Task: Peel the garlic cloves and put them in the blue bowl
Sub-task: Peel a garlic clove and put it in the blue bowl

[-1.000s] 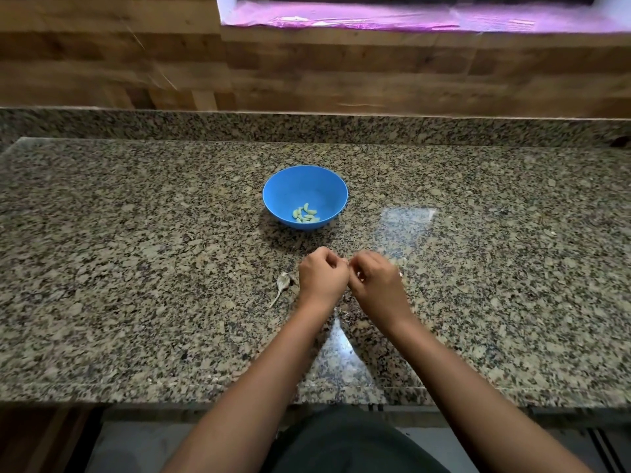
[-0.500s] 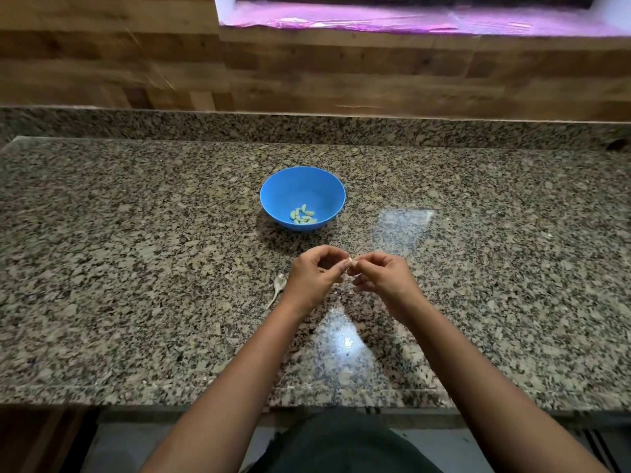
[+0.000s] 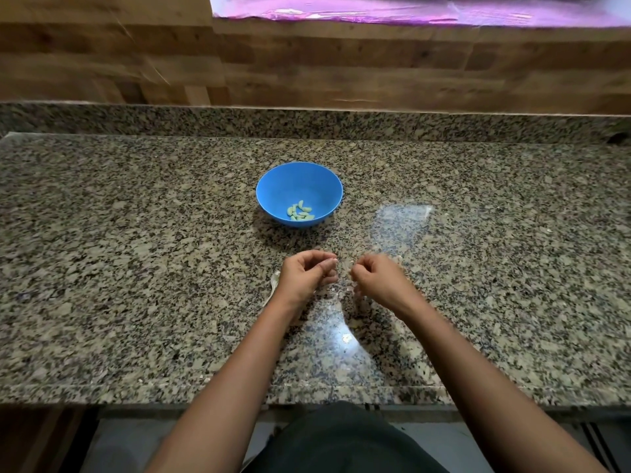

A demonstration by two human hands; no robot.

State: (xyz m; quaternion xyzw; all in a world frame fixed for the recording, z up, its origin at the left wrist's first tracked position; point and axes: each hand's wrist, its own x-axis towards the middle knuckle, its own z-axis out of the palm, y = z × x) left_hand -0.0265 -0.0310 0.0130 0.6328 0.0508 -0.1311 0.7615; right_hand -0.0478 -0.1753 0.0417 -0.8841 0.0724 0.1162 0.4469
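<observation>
In front of the blue bowl [image 3: 273, 186], above the granite counter [image 3: 136, 268], the left hand [image 3: 305, 279] and the right hand [image 3: 380, 281] hover slightly apart, fingers curled inward; whether they pinch something, I cannot tell. Peeled cloves [image 3: 300, 212] lie inside the bowl, on its bottom

light: dim indoor, brightest at the window strip [image 3: 409, 10], blown-out magenta | glare: two pale reflections on the polished surface [image 3: 136, 268], one right of the blue bowl [image 3: 273, 186], one between the forearms | shadow: soft, on the bowl's near side | blur: right hand [image 3: 379, 281] motion-smeared, left hand [image 3: 304, 276] sharper | edges: wide-angle bowing
</observation>
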